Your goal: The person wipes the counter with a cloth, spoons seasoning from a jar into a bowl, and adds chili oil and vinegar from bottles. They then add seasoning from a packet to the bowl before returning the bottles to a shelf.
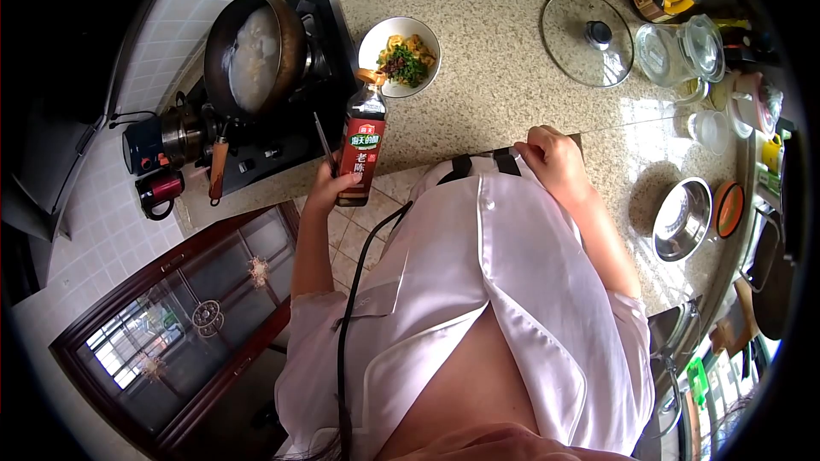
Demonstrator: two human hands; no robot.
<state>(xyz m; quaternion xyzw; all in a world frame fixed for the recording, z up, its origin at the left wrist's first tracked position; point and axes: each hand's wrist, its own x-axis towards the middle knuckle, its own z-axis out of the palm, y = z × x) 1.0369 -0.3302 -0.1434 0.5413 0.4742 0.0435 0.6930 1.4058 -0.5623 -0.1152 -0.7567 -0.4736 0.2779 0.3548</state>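
In my left hand (323,192) is a bottle of dark vinegar (357,158) with a red label and an orange-brown cap, held upright by the fingers wrapped round its lower part. A pair of thin dark sticks, probably chopsticks (323,138), pokes up from the same hand. Just beyond the bottle's cap stands a white bowl (367,44) with yellowish food and chopped green herbs. My right hand (557,160) rests at the counter edge with its fingers curled in; nothing shows in them.
A wok (295,47) with whitish liquid sits on the black gas stove (337,30) at left. On the speckled counter (487,8) lie a glass lid (568,38) and, further right, a glass jug (662,55) and a steel bowl (682,218). A dark red mug (160,192) stands left of the stove.
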